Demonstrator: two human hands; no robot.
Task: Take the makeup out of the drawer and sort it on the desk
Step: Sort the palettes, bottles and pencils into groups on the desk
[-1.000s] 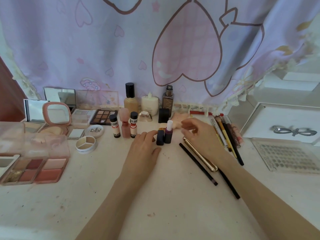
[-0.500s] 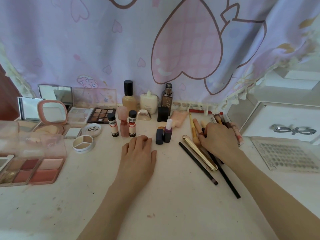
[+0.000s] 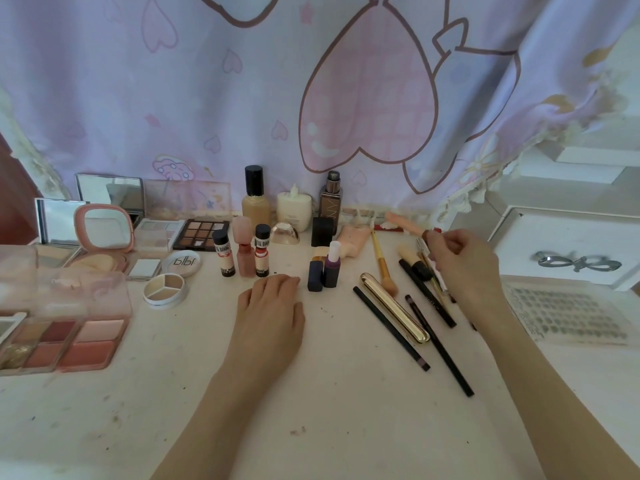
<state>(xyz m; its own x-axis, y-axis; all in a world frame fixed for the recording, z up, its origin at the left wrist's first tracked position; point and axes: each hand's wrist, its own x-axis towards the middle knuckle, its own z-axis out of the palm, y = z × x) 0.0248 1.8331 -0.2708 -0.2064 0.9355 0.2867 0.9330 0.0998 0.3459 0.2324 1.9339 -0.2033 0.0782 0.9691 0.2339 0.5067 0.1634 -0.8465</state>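
Makeup covers the white desk (image 3: 346, 410). My left hand (image 3: 270, 306) rests flat, palm down, just left of a dark blue lipstick (image 3: 314, 277) and a purple tube (image 3: 332, 268), touching neither. My right hand (image 3: 464, 268) is raised over a loose bunch of brushes and pencils (image 3: 420, 275) and pinches a thin pink stick (image 3: 403, 221) that points back and left. A gold tube (image 3: 394, 308) and two long black pencils (image 3: 391, 329) lie between my hands. A gold-handled brush (image 3: 381, 263) lies behind the gold tube.
Blush and shadow palettes (image 3: 62, 344), a pink compact mirror (image 3: 104, 228) and round compacts (image 3: 166, 289) fill the left side. Small bottles (image 3: 244, 251) and a foundation bottle (image 3: 255, 199) stand at the back by the curtain. A white drawer unit (image 3: 571, 237) and a lash tray (image 3: 568, 313) sit right.
My right hand went from the lipsticks to the brush pile and came up pinching the pink stick. My left hand drew back from the blue lipstick and now lies flat.
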